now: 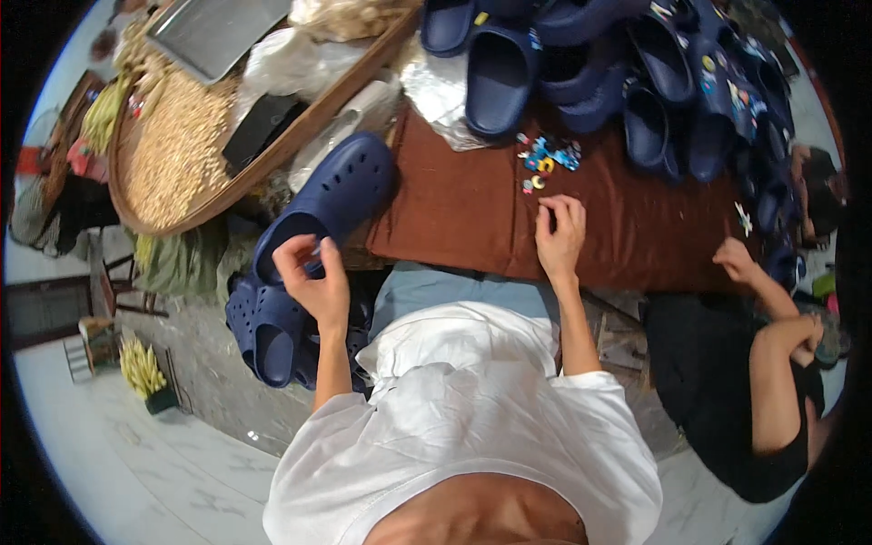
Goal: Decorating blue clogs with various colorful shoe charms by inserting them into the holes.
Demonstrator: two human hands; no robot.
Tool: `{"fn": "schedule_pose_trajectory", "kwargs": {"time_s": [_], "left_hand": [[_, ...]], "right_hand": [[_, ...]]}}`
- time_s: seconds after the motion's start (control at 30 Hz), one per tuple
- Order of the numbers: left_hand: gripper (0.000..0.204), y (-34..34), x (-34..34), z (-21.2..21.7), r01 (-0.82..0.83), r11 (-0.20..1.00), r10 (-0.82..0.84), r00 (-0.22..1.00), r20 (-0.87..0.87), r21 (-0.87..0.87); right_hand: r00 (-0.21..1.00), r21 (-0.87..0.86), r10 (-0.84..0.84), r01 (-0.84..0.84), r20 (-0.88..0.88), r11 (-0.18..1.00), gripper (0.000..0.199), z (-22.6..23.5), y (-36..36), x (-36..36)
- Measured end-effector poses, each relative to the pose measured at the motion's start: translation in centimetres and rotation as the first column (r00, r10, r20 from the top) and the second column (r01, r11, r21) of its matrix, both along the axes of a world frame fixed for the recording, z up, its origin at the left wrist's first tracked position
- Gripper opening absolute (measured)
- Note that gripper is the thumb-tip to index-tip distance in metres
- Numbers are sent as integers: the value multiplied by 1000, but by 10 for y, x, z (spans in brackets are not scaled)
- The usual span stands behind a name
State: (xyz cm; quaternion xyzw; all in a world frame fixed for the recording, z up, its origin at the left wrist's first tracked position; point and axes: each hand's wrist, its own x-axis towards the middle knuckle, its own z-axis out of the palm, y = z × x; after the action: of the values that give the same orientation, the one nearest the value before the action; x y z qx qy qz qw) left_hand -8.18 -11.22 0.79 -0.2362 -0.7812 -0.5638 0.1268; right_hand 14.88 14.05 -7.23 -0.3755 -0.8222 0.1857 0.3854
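A navy clog [338, 186] with round holes in its toe lies tilted at the left end of the brown cloth [445, 209]. Over its heel opening is my left hand [313, 282], thumb and bent fingers closed at the rim; part of the grip is hidden. My right hand [560, 241] is above the cloth with its fingers curled together in a pinch. Whatever may be between those fingertips is too small to make out. Just beyond them lies a small heap of colourful shoe charms [551, 156].
Many navy clogs [501, 82] are piled along the back and right. More clogs [277, 336] sit low at left. A woven tray [173, 173] of pale kernels borders the cloth's left. Another person's hand [738, 262] is at the cloth's right end.
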Motion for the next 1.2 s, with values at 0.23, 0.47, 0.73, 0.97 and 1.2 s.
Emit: {"fn": "schedule_pose_trajectory", "kwargs": {"time_s": [0.23, 0.47, 0.73, 0.97, 1.2], "left_hand": [[29, 32, -13, -5, 230, 968, -202, 952, 232, -102], [22, 54, 23, -2, 359, 920, -386, 756, 529, 158], [27, 79, 84, -17, 492, 803, -554, 402, 729, 338], [38, 93, 78, 2, 343, 821, -509, 79, 857, 456], [39, 105, 67, -4, 184, 824, -512, -164, 843, 536]], "right_hand": [[999, -102, 23, -25, -25, 994, 13, 7, 3, 8], [1000, -141, 0, -4, -27, 990, 16, 14, 33, 5], [994, -101, 70, -62, 83, 993, 23, 5, 66, -8], [970, -60, 108, -97, 216, 993, 20, 11, 70, -10], [993, -80, 66, -58, 101, 995, 14, 24, 50, 3]]}}
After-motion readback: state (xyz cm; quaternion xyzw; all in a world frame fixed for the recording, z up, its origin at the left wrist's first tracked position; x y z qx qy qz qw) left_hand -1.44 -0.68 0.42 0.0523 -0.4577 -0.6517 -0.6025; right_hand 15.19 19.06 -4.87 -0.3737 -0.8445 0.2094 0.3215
